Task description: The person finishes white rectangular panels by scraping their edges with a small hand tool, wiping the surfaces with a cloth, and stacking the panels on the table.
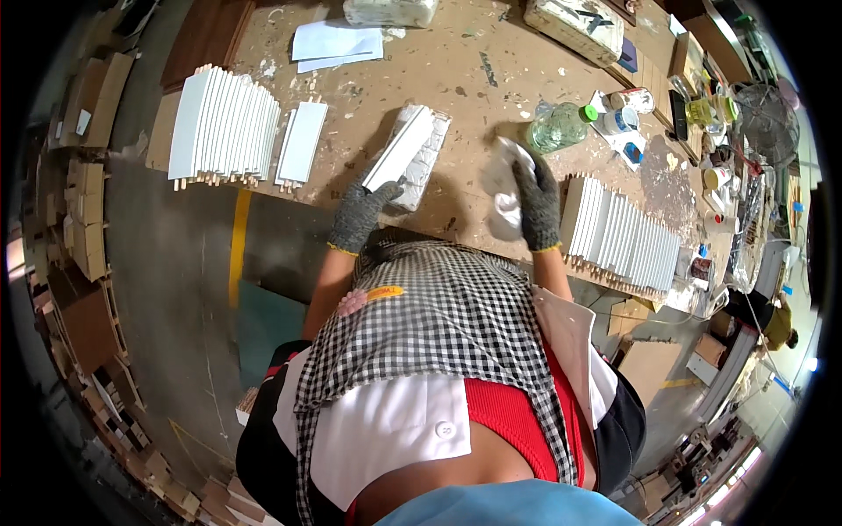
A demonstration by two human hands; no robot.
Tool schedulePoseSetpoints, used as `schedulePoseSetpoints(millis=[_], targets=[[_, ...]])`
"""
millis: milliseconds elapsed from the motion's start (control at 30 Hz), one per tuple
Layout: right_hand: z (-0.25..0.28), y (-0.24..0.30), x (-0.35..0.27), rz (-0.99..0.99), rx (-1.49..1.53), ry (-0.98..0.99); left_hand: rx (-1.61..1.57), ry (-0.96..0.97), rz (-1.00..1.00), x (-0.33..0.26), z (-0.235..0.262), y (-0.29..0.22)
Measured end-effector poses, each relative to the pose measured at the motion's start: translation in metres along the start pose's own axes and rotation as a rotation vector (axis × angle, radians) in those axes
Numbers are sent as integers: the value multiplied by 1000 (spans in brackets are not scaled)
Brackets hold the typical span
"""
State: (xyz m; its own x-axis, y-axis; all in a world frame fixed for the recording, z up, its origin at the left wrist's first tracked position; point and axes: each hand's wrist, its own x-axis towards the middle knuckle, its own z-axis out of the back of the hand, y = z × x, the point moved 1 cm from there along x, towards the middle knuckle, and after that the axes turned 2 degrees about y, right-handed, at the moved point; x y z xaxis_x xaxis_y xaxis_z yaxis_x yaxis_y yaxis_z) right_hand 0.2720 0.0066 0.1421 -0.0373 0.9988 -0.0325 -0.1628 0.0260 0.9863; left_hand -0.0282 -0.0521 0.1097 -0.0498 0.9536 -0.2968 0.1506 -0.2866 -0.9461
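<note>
My left hand (360, 213), in a dark grey knit glove, grips the near end of a white wooden slat (400, 147). That slat lies tilted along a wrapped, whitish block (431, 159) on the workbench. To the right, my gloved right hand (538, 195) is closed on a crumpled white cloth (503, 186), slightly blurred. A clear green bottle with a bright green cap (558, 128) stands just beyond the right hand. Beside that hand, at the bench's near edge, is a row of white slats with wooden pegs (621, 232).
A larger row of white slats (224, 127) stands at the left edge, with a few separate slats (301, 145) beside it. Papers (337, 44) and wrapped blocks (574, 28) lie at the far side. Jars (622, 120) and tools crowd the right of the paint-spotted workbench (465, 83).
</note>
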Motion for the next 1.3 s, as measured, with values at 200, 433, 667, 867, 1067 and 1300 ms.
schedulePoseSetpoints(millis=[200,433,667,867,1067,1300], targets=[[-130,45,23,742,-583,418,1096,139,-195,-2,6,16],[-82,-109,162,706,-696,59,788,62,-247,1,-13,-17],[-124,45,62,733,-321,216,1081,53,-209,-5,4,-2],[-142,-20,100,952,-695,191,809,6,-151,-11,-11,-23],[-71,-122,188,543,-839,-281,810,-40,-176,0,-11,-33],[-154,41,24,786,-592,425,1051,-61,-236,2,-11,5]])
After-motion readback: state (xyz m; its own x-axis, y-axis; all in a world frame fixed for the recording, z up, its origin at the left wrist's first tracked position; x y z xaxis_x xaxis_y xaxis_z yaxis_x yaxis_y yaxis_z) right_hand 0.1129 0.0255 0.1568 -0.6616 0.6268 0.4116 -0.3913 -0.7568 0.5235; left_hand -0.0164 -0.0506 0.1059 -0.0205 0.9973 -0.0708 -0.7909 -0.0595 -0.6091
